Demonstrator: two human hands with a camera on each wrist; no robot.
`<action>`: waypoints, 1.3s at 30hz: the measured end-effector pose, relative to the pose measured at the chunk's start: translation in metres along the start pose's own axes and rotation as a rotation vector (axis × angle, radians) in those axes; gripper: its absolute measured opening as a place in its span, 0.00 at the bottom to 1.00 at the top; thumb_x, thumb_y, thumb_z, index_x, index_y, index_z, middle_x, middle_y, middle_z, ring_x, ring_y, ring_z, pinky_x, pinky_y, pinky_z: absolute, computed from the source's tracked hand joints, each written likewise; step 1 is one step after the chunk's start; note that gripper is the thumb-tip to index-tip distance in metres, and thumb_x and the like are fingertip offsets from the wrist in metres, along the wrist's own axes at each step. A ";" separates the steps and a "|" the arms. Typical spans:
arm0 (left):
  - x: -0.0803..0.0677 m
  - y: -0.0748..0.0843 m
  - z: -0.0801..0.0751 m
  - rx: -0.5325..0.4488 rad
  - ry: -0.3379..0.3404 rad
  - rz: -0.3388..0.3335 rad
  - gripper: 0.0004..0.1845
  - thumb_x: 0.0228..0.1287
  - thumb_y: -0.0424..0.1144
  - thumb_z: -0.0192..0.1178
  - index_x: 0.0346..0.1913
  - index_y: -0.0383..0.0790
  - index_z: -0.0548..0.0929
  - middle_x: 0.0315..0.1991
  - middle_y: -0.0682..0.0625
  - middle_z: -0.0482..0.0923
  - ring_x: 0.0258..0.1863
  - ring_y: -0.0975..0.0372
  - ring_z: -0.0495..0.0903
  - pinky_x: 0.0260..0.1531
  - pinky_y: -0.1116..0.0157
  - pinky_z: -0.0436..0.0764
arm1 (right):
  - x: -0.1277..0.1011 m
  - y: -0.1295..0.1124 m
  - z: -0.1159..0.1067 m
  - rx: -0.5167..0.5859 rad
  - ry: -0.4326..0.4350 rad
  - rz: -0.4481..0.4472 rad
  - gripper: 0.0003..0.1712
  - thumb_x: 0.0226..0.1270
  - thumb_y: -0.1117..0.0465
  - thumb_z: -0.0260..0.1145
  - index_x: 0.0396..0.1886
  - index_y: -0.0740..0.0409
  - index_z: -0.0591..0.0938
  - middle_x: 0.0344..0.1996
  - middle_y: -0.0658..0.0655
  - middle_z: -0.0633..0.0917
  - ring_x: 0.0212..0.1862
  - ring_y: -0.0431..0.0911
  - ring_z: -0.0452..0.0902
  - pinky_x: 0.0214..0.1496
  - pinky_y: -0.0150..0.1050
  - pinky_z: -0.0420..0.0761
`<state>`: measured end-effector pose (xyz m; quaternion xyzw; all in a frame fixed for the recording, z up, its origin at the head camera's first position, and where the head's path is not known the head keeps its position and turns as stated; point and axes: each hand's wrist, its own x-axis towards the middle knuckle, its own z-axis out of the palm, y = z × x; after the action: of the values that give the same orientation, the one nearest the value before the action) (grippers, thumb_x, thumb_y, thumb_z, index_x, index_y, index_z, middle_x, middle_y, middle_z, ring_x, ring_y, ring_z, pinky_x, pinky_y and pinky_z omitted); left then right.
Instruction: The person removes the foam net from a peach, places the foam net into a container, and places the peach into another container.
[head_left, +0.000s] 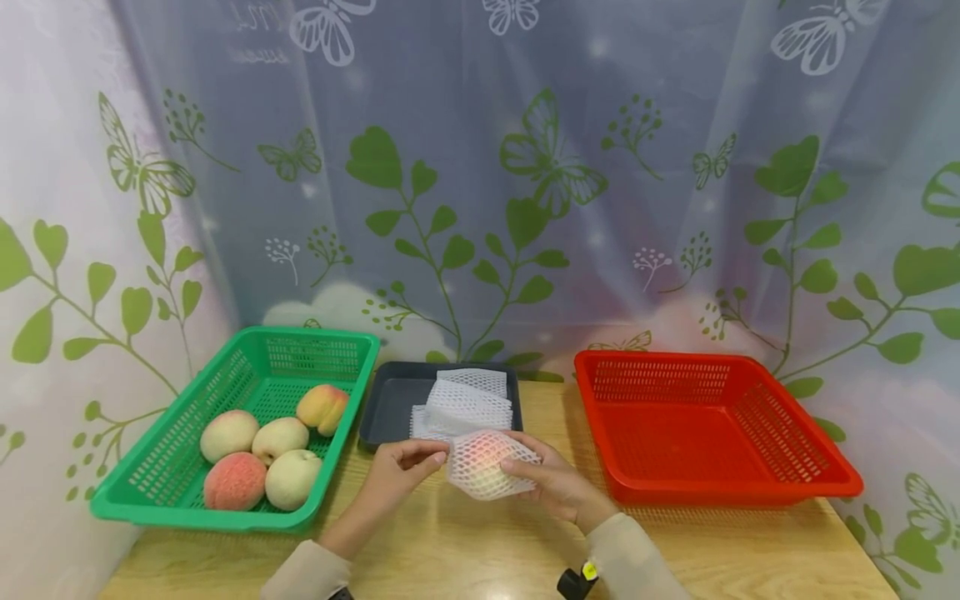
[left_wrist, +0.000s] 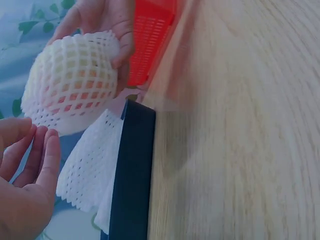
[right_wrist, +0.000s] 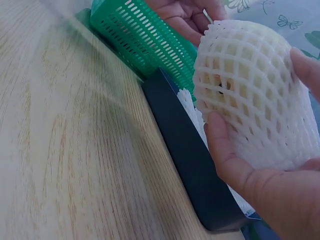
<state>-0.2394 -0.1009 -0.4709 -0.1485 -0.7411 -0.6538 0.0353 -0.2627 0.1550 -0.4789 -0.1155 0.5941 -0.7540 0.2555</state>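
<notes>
A peach (head_left: 491,454) sits inside a white foam net sleeve (head_left: 474,485) above the table's front middle. My right hand (head_left: 558,483) grips the covered peach from the right, thumb on the near side and fingers behind. At the sleeve's left edge, my left hand (head_left: 405,463) pinches the rim between thumb and fingertips. The left wrist view shows those fingertips against the foam net (left_wrist: 75,82). In the right wrist view, the mesh (right_wrist: 250,85) wraps most of the fruit, with the right thumb pressed on it.
Left stands a green basket (head_left: 112,500) holding several peaches (head_left: 281,442). A dark grey tray (head_left: 390,400) behind the hands carries flat foam nets (head_left: 468,400). To the right is a red basket (head_left: 720,492). All rest on a wooden table (head_left: 450,554) before a patterned curtain (head_left: 465,100).
</notes>
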 end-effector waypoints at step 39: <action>-0.003 -0.009 0.006 -0.107 -0.198 0.028 0.40 0.44 0.21 0.67 0.64 0.18 0.64 0.56 0.26 0.71 0.52 0.58 0.77 0.46 0.68 0.81 | 0.003 0.009 0.001 0.074 0.058 -0.131 0.08 0.68 0.70 0.59 0.42 0.55 0.80 0.36 0.50 0.84 0.38 0.40 0.82 0.43 0.34 0.83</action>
<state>-0.2382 -0.0967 -0.4812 -0.2242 -0.7028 -0.6741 -0.0370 -0.2628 0.1511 -0.4880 -0.1227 0.5640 -0.7936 0.1926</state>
